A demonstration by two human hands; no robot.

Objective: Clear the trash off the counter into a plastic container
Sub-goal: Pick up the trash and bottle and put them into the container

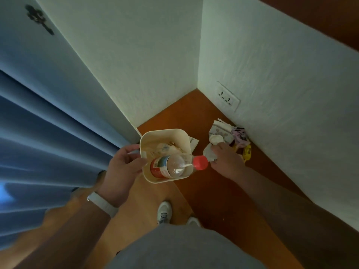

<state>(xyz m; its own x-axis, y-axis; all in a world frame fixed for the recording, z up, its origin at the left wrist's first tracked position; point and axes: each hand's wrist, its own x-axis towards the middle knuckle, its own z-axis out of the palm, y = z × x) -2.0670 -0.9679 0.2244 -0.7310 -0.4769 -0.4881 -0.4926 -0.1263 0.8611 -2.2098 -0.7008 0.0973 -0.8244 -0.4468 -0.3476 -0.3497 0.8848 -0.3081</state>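
Note:
My left hand [124, 164] grips the rim of a cream plastic container [165, 133], held beside the counter's edge. A clear plastic bottle [174, 165] with a red cap and red label lies tilted in it, cap sticking out over the rim, on top of crumpled paper. My right hand [226, 160] rests on the brown counter [196, 111] with its fingers closed on a crumpled white paper [208, 152]. Behind it against the wall lies a pile of trash: white patterned wrappers [218, 133], a pink and black wrapper [240, 136] and a yellow wrapper [247, 152].
White walls [272, 84] form a corner around the counter, with a wall socket [228, 98] above the trash. A flat paper [194, 141] lies behind the container. Blue curtains [48, 133] hang at left. My shoes [164, 212] stand on the light wooden floor.

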